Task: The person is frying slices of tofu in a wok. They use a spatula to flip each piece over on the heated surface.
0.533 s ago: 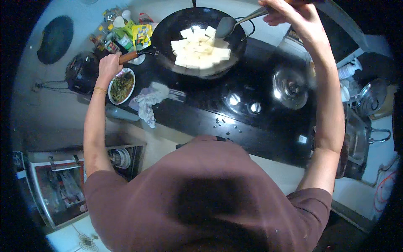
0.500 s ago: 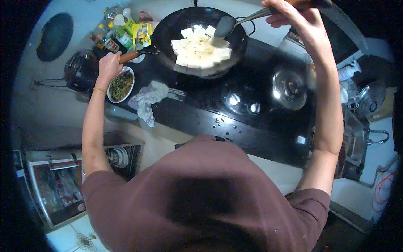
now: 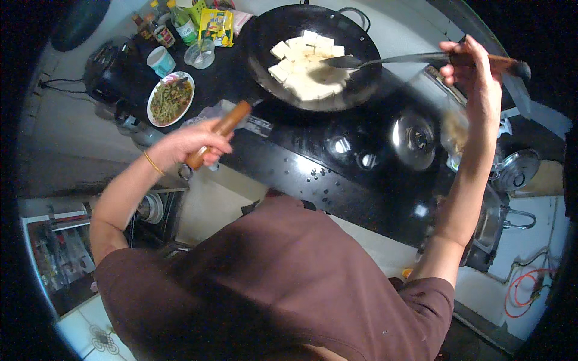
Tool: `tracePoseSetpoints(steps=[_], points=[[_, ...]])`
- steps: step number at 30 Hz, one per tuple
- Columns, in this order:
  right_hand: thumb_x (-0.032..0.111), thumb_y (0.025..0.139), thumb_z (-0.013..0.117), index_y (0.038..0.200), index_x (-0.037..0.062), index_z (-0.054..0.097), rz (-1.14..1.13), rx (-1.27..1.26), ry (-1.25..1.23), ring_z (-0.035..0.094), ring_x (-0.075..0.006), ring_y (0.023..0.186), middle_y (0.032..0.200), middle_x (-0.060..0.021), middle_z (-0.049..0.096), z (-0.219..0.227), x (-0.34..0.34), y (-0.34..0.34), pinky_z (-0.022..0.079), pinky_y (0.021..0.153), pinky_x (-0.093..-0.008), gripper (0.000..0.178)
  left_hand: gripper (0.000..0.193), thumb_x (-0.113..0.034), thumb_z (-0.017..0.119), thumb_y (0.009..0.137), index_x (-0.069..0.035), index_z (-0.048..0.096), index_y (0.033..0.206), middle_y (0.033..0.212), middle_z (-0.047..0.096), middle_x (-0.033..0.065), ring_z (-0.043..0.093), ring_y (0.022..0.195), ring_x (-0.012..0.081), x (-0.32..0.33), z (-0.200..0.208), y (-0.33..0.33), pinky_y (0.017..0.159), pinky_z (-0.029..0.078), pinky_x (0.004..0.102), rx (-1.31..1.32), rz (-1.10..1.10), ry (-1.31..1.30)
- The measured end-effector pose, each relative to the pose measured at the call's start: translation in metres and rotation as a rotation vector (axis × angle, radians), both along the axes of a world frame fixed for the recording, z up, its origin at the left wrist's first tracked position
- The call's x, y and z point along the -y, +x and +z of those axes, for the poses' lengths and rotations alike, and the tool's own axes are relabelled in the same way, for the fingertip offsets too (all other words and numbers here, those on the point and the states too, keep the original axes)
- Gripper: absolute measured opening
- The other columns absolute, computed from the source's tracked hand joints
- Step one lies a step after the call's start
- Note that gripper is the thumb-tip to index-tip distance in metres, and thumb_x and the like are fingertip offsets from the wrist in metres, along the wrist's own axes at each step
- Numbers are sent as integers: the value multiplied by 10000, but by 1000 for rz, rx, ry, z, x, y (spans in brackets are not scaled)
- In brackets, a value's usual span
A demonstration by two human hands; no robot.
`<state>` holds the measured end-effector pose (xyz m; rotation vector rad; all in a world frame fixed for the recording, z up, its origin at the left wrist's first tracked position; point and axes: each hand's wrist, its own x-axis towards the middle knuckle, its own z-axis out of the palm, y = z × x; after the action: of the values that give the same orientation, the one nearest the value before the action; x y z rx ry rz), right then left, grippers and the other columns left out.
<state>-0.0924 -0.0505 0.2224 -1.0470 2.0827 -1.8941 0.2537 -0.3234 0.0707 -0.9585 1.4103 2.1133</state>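
My left hand (image 3: 191, 143) is closed round the wooden handle (image 3: 232, 118) of a black wok (image 3: 271, 33), and the handle points down toward me. White blocks that look like tofu (image 3: 314, 42) lie in the wok, with pale liquid among them. On the right, my right hand (image 3: 480, 75) grips the wooden handle of a dark metal spatula (image 3: 403, 58). Its blade reaches over the wok's right side and rests low among the blocks. Whether the blade touches the wok's bottom is hidden.
Left of the wok are an oval plate of chopped greens (image 3: 173, 99), a white-and-blue tub (image 3: 161, 62), a small clear bowl (image 3: 200, 55), sauce bottles (image 3: 182, 25) and a yellow packet (image 3: 215, 27). A second burner (image 3: 415, 139) lies right of the wok; water drops dot the black counter's front.
My left hand has swung the wok's handle toward me and rightward, turning the wok. My right hand has lowered the spatula, and its blade now lies among the white blocks. The view has shifted somewhat.
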Motion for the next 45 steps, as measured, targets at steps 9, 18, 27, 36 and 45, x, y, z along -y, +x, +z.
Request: tracePoseSetpoints(steps=[9, 18, 27, 36, 45], points=[[298, 938, 509, 913, 30, 571, 217, 452, -97, 657, -176, 654, 1017, -208, 667, -58, 13, 0, 551, 576, -256, 276, 274, -69, 632, 813, -77, 402, 961, 664, 464, 25, 478, 467, 110, -135, -29, -22, 415, 394, 260, -356, 328, 104], [358, 950, 512, 859, 48, 562, 295, 579, -94, 684, -202, 739, 1090, -235, 633, -70, 53, 49, 583, 653, -266, 327, 221, -83, 596, 834, -69, 407, 947, 673, 503, 34, 515, 478, 117, -150, -40, -29, 432, 432, 258, -443, 350, 70], [447, 958, 481, 881, 35, 561, 97, 521, -46, 678, -234, 793, 1050, -226, 638, -64, 89, 97, 570, 742, -312, 427, 198, -98, 579, 835, -44, 411, 925, 659, 515, 44, 542, 503, 132, -152, -45, -30, 467, 451, 278, -535, 385, 128], [453, 956, 475, 895, -39, 589, 262, 550, -71, 643, -321, 994, 1136, -294, 593, -56, 79, 52, 557, 858, -372, 508, 297, -68, 569, 832, -14, 363, 1040, 697, 528, 60, 555, 512, 142, -156, -56, -29, 466, 481, 289, -573, 400, 217], [392, 974, 466, 909, -73, 583, 368, 610, -123, 632, -337, 983, 1152, -324, 569, -49, 84, 33, 561, 846, -379, 483, 301, -109, 572, 850, -15, 343, 1022, 717, 521, 62, 562, 528, 133, -158, -65, -30, 466, 476, 288, -556, 369, 149]])
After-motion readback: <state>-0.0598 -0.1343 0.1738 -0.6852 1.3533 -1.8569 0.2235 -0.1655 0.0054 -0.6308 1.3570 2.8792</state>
